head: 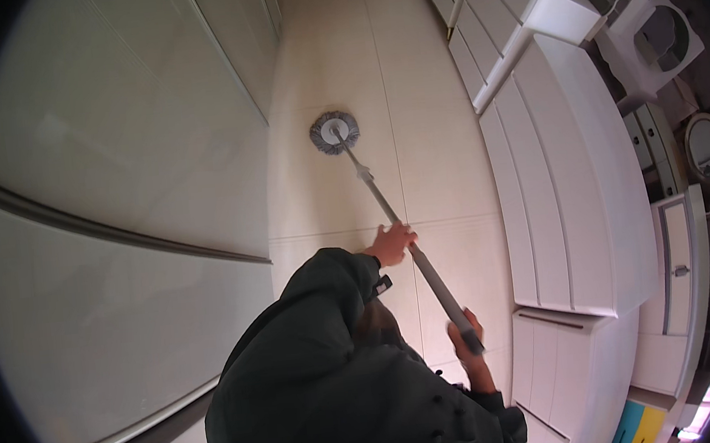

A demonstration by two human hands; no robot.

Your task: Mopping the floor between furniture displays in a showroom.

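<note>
A spin mop (381,196) with a grey telescopic handle slants across the view, away from my body. Its round head of grey strands (324,146) rests on the pale tiled floor (439,168). Around the middle of the handle, my left hand (392,244) is closed, the dark sleeve reaching up to its wrist. Lower down, near the dark end cap of the handle, my right hand (469,338) grips the pole. The palm side of the left hand is hidden.
Tall glossy sliding panels (127,115) line the left side. White drawer cabinets (573,188) stand along the right, making a narrow aisle. Beyond them are a white frame with an oval opening (664,38) and an oval mirror (706,143).
</note>
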